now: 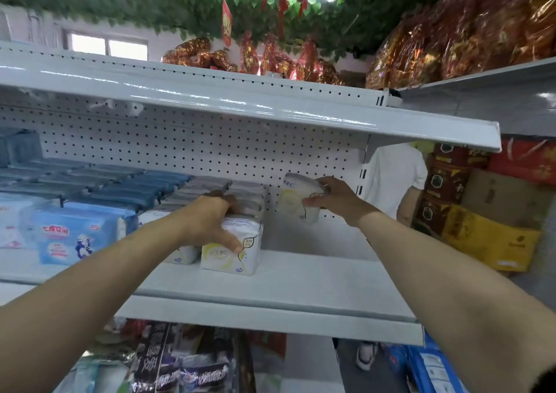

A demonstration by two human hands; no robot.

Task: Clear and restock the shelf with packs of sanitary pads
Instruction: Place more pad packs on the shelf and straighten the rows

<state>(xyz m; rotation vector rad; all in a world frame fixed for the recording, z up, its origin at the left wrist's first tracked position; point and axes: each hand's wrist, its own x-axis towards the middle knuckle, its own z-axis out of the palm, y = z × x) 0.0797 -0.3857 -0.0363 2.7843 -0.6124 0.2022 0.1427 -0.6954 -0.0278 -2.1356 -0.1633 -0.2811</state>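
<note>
On the left of the shelf (301,275), blue packs (78,233) are sitting in rows. Just beside them the left hand (207,221) is gripping the front white pack (219,262) of the middle row, its fingers (224,203) curling over the top and the thumb lying down its face. Further right, the right hand (334,200) is holding another white pack (293,200) tilted in the air before the pegboard (180,140), fingers closing round its edge, above the bare end of the shelf.
</note>
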